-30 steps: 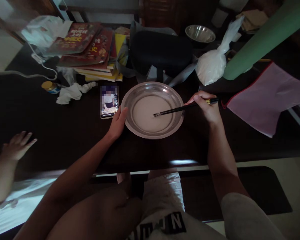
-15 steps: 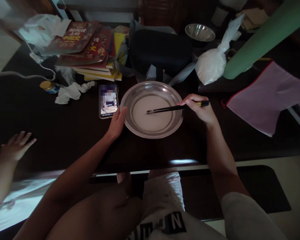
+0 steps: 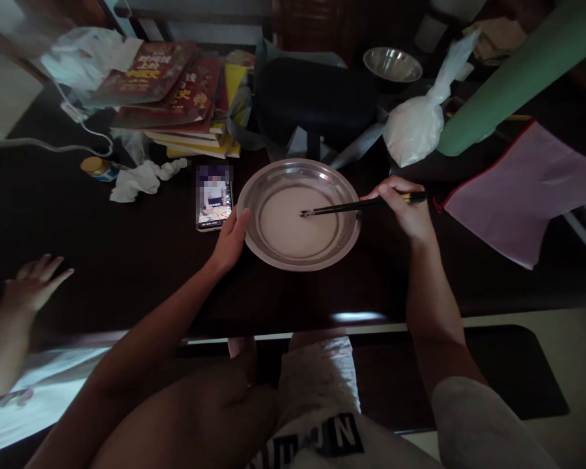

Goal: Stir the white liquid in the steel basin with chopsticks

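Chopsticks [image 3: 351, 208] tips shifted right; right hand [image 3: 403, 212] pinches them, left hand [image 3: 231, 240] grips bowl [image 3: 254, 195] rim.

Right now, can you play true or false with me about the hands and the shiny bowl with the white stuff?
1. The right hand holds chopsticks with their tips in the pale liquid. True.
2. The left hand rests on the phone. False: it grips the rim of the metal bowl; the phone lies beside it on the table.
3. The bowl is empty. False: it holds a pale, milky liquid.
4. A tied white plastic bag sits beyond the bowl. True.
5. Another person's hand is on the bowl. False: it is far off at the left edge.
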Available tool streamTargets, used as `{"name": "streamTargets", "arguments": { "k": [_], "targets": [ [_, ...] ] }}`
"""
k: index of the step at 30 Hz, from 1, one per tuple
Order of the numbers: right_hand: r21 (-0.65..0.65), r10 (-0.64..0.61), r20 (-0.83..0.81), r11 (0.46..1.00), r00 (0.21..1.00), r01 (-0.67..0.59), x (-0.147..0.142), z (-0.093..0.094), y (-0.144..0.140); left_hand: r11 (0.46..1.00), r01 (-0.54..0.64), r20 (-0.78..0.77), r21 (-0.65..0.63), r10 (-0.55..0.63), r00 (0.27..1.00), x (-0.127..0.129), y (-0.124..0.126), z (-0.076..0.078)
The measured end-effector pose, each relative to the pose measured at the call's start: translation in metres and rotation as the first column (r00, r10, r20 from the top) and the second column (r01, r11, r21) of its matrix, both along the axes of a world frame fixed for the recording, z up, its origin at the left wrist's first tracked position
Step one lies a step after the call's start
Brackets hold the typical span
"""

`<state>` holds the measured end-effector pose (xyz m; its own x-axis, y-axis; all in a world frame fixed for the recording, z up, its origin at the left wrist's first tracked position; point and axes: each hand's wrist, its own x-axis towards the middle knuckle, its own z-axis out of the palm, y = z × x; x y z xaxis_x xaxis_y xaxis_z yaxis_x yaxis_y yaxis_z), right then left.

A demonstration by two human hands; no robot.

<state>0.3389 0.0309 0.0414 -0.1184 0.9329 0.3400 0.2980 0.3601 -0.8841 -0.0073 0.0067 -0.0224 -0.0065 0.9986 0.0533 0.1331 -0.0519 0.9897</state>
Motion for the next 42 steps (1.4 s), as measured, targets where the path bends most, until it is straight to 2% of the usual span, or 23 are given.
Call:
{"name": "streamTargets", "arguments": {
  "k": [2,7,13,18,24,29,35,40,42],
  "targets": [
    [-0.004,-0.002,-0.028,1.0,1.0,0.002,0.0002,0.0,-0.0004,1.0,-0.002,0.019,-0.01,0.002,1.0,-0.0004,0.0004,-0.0008],
    [-0.047,0.146,0.024,0.988,0.989,-0.145,-0.0047,-0.0006,-0.0011,1.0,-0.011,0.024,-0.012,0.011,1.0,-0.0013,0.0014,-0.0037],
    [-0.006,-0.006,0.004,1.0,1.0,0.006,-0.0003,0.0022,-0.0017,1.0,-0.018,0.021,-0.018,0.019,1.0,0.0003,0.0002,-0.0005],
    [-0.062,0.128,0.059,0.99,0.99,-0.125,-0.0048,0.0011,-0.0019,1.0,-0.019,0.015,-0.001,0.019,1.0,-0.0006,0.0005,-0.0022],
    [-0.014,-0.015,0.029,1.0,0.999,0.015,-0.0005,0.0016,-0.0011,1.0,-0.013,-0.001,-0.009,0.013,1.0,-0.0002,0.0002,-0.0015],
    [-0.055,0.115,0.049,0.992,0.992,-0.112,-0.0033,-0.0006,-0.0009,1.0,-0.008,0.028,-0.016,0.009,1.0,0.0008,0.0003,-0.0002],
    [-0.019,-0.005,0.005,1.0,1.0,0.005,0.0001,-0.0002,-0.0007,1.0,-0.007,0.009,0.001,0.007,1.0,-0.0001,0.0002,-0.0019],
    [-0.066,0.13,0.035,0.99,0.991,-0.127,-0.0038,-0.0017,-0.0007,1.0,-0.021,-0.005,-0.008,0.021,1.0,-0.0001,0.0,-0.0009],
    [-0.048,0.103,0.039,0.994,0.994,-0.101,-0.0037,-0.0014,-0.0004,1.0,-0.019,0.003,-0.005,0.019,1.0,0.0002,0.0003,-0.0012]
  ]
}}
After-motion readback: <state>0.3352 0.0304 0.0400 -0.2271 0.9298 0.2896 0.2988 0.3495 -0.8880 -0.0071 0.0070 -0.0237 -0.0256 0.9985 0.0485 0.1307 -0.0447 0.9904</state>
